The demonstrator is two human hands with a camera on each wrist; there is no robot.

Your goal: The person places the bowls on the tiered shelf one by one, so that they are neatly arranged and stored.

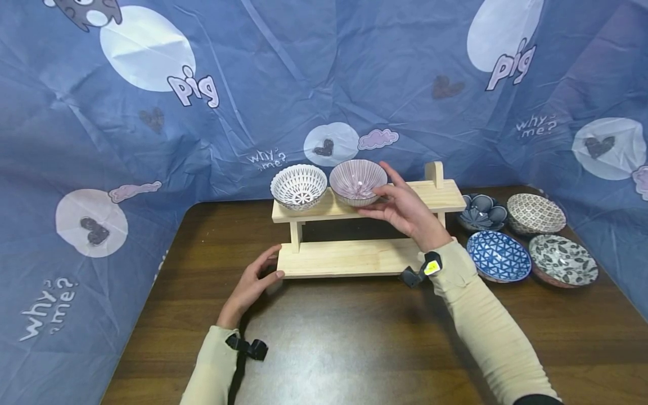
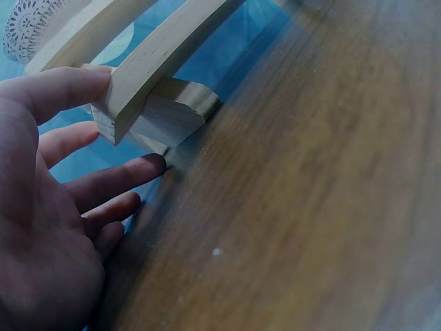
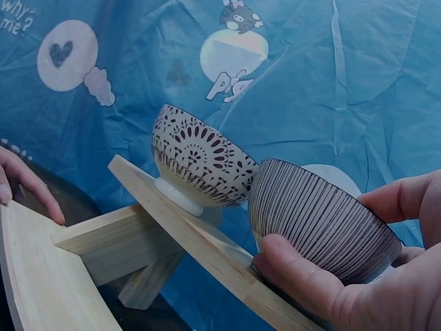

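My right hand (image 1: 405,211) grips a purple-striped bowl (image 1: 358,179) at the upper board, thumb and fingers on its wall; its foot is hidden, so I cannot tell whether it rests there. Beside it, a white bowl with a dark petal pattern (image 1: 298,185) stands upright on the left of that board. The two-tier wooden shelf (image 1: 344,257) has its lower board at the front. Thumb and index finger of my left hand (image 1: 251,287) touch this board's left end, the other fingers loosely spread in the left wrist view. Dark lines cover the striped bowl's outside (image 3: 317,221) in the right wrist view.
Right of the shelf stand a dark blue bowl holding petal-like shapes (image 1: 482,212), a beige lattice bowl (image 1: 536,214), a blue triangle-patterned bowl (image 1: 498,256) and a leaf-patterned bowl (image 1: 563,260). A blue printed cloth (image 1: 263,73) rises behind the brown table (image 1: 314,349).
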